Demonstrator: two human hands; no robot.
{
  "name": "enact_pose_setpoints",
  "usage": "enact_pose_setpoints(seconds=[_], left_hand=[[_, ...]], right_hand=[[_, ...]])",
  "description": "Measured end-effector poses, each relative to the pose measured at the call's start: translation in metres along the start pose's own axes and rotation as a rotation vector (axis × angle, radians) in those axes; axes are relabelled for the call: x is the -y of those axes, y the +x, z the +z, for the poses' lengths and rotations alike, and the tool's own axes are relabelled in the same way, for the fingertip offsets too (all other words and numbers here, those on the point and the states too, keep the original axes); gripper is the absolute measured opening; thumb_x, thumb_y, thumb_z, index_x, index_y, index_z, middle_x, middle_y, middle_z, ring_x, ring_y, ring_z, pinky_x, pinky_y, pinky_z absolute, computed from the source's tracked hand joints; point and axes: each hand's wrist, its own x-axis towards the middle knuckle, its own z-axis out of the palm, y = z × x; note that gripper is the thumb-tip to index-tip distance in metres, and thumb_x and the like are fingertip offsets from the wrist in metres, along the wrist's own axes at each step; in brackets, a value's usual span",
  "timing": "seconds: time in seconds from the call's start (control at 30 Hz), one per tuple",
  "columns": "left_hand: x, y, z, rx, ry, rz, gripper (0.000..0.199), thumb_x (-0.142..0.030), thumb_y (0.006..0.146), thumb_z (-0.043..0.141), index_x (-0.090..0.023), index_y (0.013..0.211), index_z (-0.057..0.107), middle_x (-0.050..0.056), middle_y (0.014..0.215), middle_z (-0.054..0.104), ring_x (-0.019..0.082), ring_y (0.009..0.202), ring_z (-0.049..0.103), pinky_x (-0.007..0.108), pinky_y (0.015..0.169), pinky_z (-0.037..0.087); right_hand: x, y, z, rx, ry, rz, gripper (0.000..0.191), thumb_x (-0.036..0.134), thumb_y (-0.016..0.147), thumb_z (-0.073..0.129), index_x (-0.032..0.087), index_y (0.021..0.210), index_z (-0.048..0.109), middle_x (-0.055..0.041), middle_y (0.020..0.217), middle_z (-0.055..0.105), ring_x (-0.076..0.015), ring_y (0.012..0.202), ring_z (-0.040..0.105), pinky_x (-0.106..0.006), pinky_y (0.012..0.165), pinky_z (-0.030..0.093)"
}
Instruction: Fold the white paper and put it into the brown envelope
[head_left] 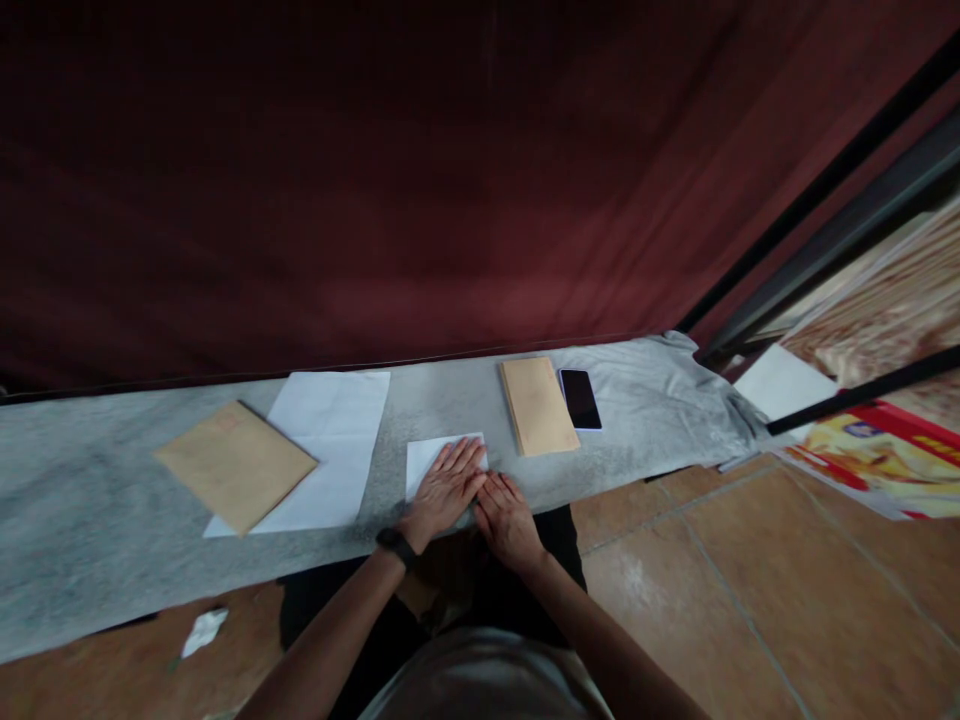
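Note:
A small white folded sheet of paper lies on the grey cloth-covered bench in front of me. My left hand, with a black band on its wrist, presses flat on this paper with its fingers stretched out. Beside it, my right hand rests at the paper's right edge, fingers extended and touching the left hand. Part of the paper is hidden under both hands. To the right is a stack of brown envelopes. On the left, another brown envelope pile partly covers larger white sheets.
A dark-screened phone lies right of the envelope stack. The narrow bench runs along a dark red curtain. Dark metal bars and a red-and-yellow printed box are at the right. Crumpled white tissue lies on the tiled floor.

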Motion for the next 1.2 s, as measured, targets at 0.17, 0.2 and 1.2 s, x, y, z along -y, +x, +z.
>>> enact_pose_setpoints(seconds=[0.17,0.2,1.2], left_hand=[[-0.003,-0.037,-0.007,0.004,0.053,0.026,0.057,-0.045,0.104,0.031,-0.02,0.154,0.032,0.005,0.162,0.031,0.021,0.152,0.023,0.045,0.125,0.017],[-0.004,-0.044,-0.009,0.005,0.062,0.031,0.058,-0.046,0.103,0.032,-0.02,0.155,0.032,0.005,0.162,0.031,0.021,0.152,0.022,0.045,0.125,0.017],[-0.003,-0.036,0.006,-0.118,0.183,-0.137,0.053,-0.026,0.1,0.029,-0.013,0.151,0.039,0.01,0.157,0.041,0.023,0.149,0.03,0.047,0.121,0.029]], right_hand=[[-0.002,0.002,-0.01,0.031,0.011,-0.041,0.046,0.023,0.101,0.044,0.015,0.147,0.047,-0.0102,0.149,0.051,-0.022,0.139,0.046,-0.045,0.119,0.036],[-0.003,0.002,-0.013,0.044,0.014,-0.046,0.047,0.022,0.101,0.044,0.016,0.148,0.045,-0.0098,0.15,0.051,-0.0215,0.139,0.046,-0.045,0.119,0.036],[-0.003,0.042,0.011,0.024,-0.174,0.087,0.049,0.035,0.104,0.041,0.017,0.149,0.044,-0.0084,0.156,0.042,-0.024,0.142,0.041,-0.044,0.122,0.025]])
